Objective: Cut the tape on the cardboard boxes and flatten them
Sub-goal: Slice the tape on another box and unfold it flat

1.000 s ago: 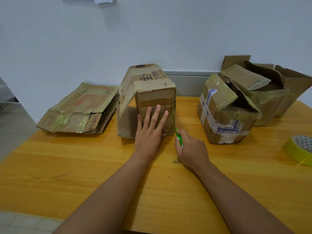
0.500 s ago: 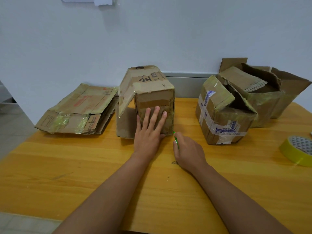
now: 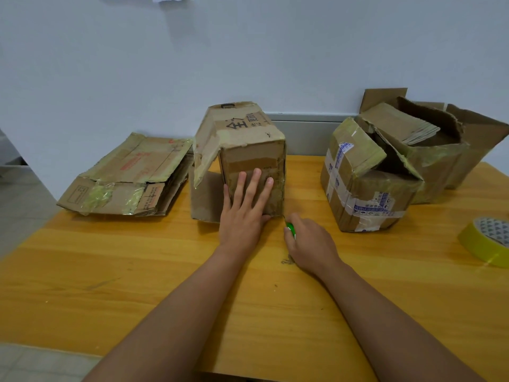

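while the wooden table [image 3: 137,271] holds every carton, the middle box [image 3: 248,161] stands upright at its centre.
left hand [image 3: 243,216] lies flat against the near face, fingers straight and spread; right hand [image 3: 311,244] is curled round the green cutter [image 3: 289,228], just right of the lower right corner, the nearer hand to that vertical edge, tip aimed at it.

The table [image 3: 110,285] across the lower frame is orange-yellow wood, smooth with a faint sheen and a few scuffs. The centre box [image 3: 248,150] is matt brown cardboard, creased and worn, with dull tape. The flattened boxes [image 3: 129,177] at left carry crinkled glossy tape. The cutter [image 3: 290,229] looks like green plastic. The tape roll [image 3: 487,241] at right edge is yellow, slightly shiny.
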A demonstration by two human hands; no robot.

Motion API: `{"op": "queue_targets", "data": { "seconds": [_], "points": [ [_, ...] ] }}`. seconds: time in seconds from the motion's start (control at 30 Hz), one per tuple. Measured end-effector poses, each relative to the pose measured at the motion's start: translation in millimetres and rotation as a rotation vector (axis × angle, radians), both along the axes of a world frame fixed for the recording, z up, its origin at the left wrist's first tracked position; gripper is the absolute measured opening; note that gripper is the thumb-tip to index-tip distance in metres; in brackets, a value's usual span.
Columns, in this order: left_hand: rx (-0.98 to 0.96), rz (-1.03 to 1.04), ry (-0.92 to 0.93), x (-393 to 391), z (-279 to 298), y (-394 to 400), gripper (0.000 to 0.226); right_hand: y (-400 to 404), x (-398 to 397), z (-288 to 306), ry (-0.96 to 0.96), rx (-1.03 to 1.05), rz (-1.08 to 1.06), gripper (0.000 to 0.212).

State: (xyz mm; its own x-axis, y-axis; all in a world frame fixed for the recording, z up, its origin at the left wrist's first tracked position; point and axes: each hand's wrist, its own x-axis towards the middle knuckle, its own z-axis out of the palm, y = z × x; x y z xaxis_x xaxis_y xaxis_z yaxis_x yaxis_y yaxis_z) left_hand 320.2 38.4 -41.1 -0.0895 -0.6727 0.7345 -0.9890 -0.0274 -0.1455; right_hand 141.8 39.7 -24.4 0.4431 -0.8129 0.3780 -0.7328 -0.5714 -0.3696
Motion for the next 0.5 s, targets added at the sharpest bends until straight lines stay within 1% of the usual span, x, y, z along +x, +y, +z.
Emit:
{"op": "queue_targets", "data": {
  "seconds": [0.13,0.33,0.5],
  "points": [
    [-0.005,0.0,-0.001,0.4,0.0,-0.1,0.094,3.4,-2.2,1.8,-0.112,-0.076,0.02,0.022],
    [-0.012,-0.007,0.003,-0.2,0.5,1.4,0.093,-0.2,0.9,-0.2,-0.036,-0.002,0.031,0.021],
    [-0.01,-0.001,-0.002,0.1,0.1,0.4,0.094,-0.3,-0.1,0.8,-0.086,-0.012,0.01,0.021]
  ]
}}
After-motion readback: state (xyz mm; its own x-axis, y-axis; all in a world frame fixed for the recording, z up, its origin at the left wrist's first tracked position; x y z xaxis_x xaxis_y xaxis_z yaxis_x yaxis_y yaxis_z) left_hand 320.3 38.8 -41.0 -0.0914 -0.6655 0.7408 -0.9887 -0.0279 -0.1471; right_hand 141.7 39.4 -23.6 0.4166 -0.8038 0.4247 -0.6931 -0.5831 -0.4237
